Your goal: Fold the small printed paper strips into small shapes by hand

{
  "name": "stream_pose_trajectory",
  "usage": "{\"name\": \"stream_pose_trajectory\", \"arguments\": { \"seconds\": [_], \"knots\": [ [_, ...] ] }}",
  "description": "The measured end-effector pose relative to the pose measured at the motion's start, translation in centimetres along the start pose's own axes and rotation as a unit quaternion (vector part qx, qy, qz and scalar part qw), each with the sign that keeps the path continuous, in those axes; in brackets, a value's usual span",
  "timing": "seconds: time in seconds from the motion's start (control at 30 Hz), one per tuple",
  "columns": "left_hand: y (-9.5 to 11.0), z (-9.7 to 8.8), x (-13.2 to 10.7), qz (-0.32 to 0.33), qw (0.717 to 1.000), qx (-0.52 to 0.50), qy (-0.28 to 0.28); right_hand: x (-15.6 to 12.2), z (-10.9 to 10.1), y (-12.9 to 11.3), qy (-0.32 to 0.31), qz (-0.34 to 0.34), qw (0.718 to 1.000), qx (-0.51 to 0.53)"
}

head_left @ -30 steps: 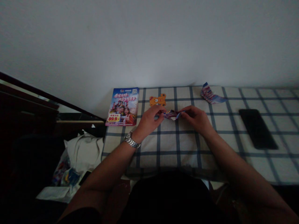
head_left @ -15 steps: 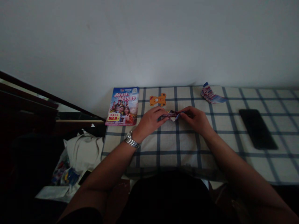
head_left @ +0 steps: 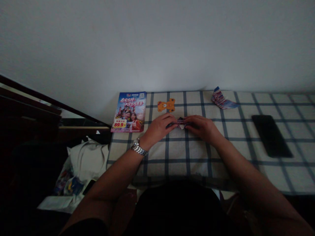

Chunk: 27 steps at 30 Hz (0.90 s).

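Between my two hands is a small piece of folded printed paper [head_left: 181, 123], dark and pinkish with a pale patch in its middle. The fingers of my left hand [head_left: 162, 126] pinch its left end; a metal watch [head_left: 139, 147] is on that wrist. My right hand [head_left: 200, 126] grips the right end, its fingertips close to those of the left. Much of the paper is hidden by the fingers. Just beyond my left hand lies a flat orange bear figure [head_left: 166, 105].
A stack of printed flyers [head_left: 129, 113] lies at the table's left end. Towards the back right is a folded, creased flyer [head_left: 222, 99], and a black phone [head_left: 271, 136] rests further right. A checked cloth [head_left: 172, 157] covers the table. White bags [head_left: 90, 159] stand below on the left.
My right hand has shifted slightly left, and its fingers have closed in over the paper's right end. Less of the paper shows now. My left hand stays nearly where it was.
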<state>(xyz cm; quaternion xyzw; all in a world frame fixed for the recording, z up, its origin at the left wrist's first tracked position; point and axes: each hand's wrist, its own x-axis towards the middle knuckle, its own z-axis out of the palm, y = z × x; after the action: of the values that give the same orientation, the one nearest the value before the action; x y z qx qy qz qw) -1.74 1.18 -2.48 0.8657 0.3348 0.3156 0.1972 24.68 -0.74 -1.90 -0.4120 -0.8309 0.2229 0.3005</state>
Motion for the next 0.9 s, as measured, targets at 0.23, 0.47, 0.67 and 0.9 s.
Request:
{"name": "stream_pose_trajectory", "arguments": {
  "seconds": [0.23, 0.47, 0.67, 0.9],
  "knots": [
    [-0.1, 0.1, -0.1, -0.003, 1.0, 0.009, -0.006, -0.2, 0.0, 0.6, -0.007, -0.014, 1.0, -0.027],
    [0.3, -0.6, 0.0, 0.005, 0.998, 0.034, -0.055, -0.2, 0.0, 0.9, -0.005, 0.001, 1.0, -0.022],
    [0.1, -0.8, 0.0, 0.001, 0.998, 0.047, -0.05, -0.1, -0.1, 0.5, 0.014, 0.042, 0.999, 0.018],
    [0.2, -1.1, 0.0, -0.007, 0.999, 0.033, -0.025, -0.2, -0.4, 0.4, 0.031, 0.08, 0.994, 0.061]
  ]
}}
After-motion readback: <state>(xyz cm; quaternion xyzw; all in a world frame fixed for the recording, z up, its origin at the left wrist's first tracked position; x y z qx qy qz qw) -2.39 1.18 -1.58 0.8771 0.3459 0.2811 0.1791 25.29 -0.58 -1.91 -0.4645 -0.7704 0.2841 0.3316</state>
